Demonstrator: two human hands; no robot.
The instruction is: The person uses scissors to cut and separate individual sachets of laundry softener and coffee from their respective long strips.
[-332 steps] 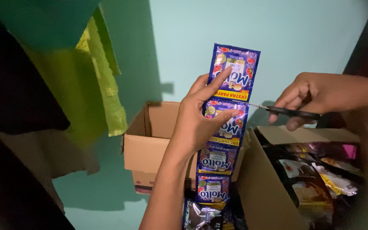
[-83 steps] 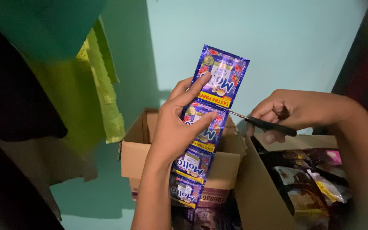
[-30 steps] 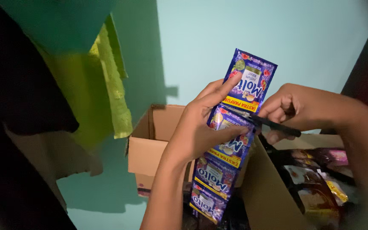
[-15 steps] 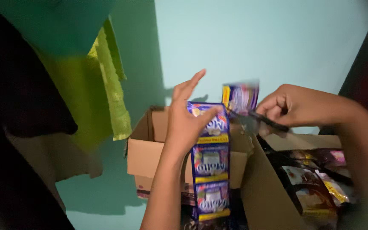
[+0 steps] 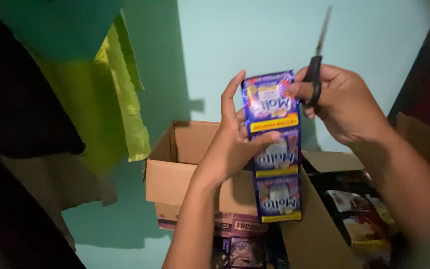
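- Presently, your left hand (image 5: 232,149) holds a strip of three joined purple sachets (image 5: 273,144) upright, thumb clamped across the middle one, the other fingers standing behind it.
- Your right hand (image 5: 342,107) grips the scissors (image 5: 317,60) by the black handles, fingers closed through them, blade pointing up, while pinching the top sachet's right edge.
- Judged step: dividing the strip; no cut is under way, since the blades stand clear above the strip.
- The next move calls for lowering the blades squarely onto a seam between sachets.
- The strip hangs over the open cardboard box (image 5: 180,169), which stands beside a second box of packets (image 5: 359,219).
- Hard to make out: the scissor blades are blurred, the first box's inside is hidden, and the dark lower right is obscure.
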